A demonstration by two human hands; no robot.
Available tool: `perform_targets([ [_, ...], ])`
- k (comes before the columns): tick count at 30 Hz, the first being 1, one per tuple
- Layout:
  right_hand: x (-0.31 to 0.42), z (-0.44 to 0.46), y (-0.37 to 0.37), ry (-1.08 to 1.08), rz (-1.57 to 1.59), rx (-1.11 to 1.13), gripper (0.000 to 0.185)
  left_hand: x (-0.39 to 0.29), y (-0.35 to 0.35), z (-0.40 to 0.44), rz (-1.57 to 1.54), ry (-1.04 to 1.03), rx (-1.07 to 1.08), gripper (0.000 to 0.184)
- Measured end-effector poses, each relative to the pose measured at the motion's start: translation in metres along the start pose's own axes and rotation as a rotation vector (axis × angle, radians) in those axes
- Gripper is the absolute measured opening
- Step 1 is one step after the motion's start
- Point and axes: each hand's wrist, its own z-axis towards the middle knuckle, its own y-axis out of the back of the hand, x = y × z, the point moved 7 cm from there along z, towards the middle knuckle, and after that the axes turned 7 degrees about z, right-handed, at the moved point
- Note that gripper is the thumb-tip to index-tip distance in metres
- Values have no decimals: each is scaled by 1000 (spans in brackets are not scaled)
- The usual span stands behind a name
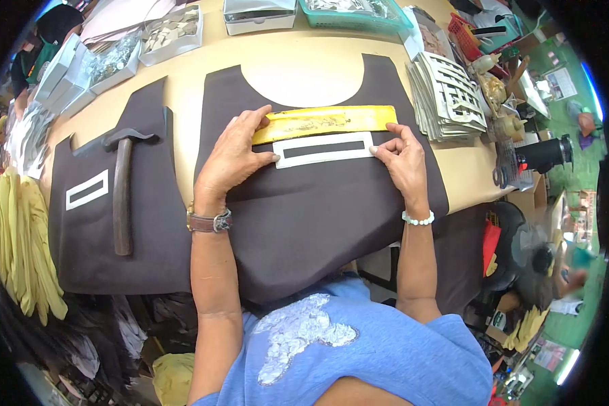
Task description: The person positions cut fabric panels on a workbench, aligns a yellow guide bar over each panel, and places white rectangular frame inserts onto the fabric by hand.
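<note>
A dark cloth panel (304, 210) with a curved neckline lies spread in front of me. Across its upper part runs a worn yellow strip (331, 122), and just below it sits a white rectangular frame (323, 160) with a dark slot. My left hand (235, 154) has its fingers on the strip's left end and its thumb at the frame's left edge. At the other end, my right hand (404, 162) sets its forefinger by the strip and its thumb on the frame's right edge.
Left, a hammer (123, 196) rests on another dark panel (81, 237) bearing a white frame (86, 189). Stacked white frames (450, 95) stand right. Boxes of small parts (172, 35) and a teal basket (358, 26) line the back. Yellow gloves (17, 237) hang far left.
</note>
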Motion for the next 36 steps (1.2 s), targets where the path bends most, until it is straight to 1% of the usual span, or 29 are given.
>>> perform_targets([
  [3,2,1,-1,-5,3,10,43,1,-1,0,-5,-9,-4,74],
  [6,2,1,-2,26,-26,6,34,1,-1,0,4,-25,-11,74],
  [8,10,-3,-9,197,-243,38,28,1,-2,-1,17,-49,-22,74],
  [9,16,-7,-14,283,-352,55,26,-2,0,-2,27,-49,-45,68],
  [11,29,-21,-28,448,-735,20,19,-15,2,-6,51,-50,-88,55],
  [12,37,-28,-35,534,-930,-4,17,-23,-1,-12,165,-69,-102,46],
  [13,38,-28,-37,518,-959,-3,15,-31,-6,-19,282,-95,-130,37],
  [14,34,-22,-30,492,-799,-3,15,-38,-9,-24,404,-123,-172,29],
  [16,24,-12,-12,439,-473,25,15,-51,-20,-37,598,-253,-260,16],
  [17,16,-2,-2,280,-333,88,15,-48,-28,-40,646,-231,-201,21],
  [18,13,3,2,151,-365,121,17,-49,-29,-47,654,-228,-230,23],
  [20,38,-13,-7,488,-478,-110,21,-47,-27,-55,679,-221,-299,27],
  [21,53,-24,-22,643,-431,-126,23,-41,-31,-55,668,-192,-237,32],
  [22,69,-39,-42,794,-381,-141,25,-39,-31,-56,664,-184,-230,33],
  [24,80,-60,-94,807,-349,69,33,-39,-32,-55,647,-176,-213,35],
  [26,64,-70,-131,811,-373,146,42,-38,-29,-55,613,-166,-202,35],
  [29,59,-68,-130,696,-379,181,49,-38,-23,-53,603,-148,-199,36],
  [32,62,-65,-122,692,-479,132,47,-38,-27,-53,624,-140,-174,36],
  [34,50,-55,-105,692,-523,56,45,-38,-27,-55,639,-134,-169,36],
  [35,39,-47,-95,615,-495,83,46,-38,-27,-55,649,-131,-169,36],
  [36,37,-45,-84,587,-508,64,45,-39,-27,-55,658,-128,-167,36],
])
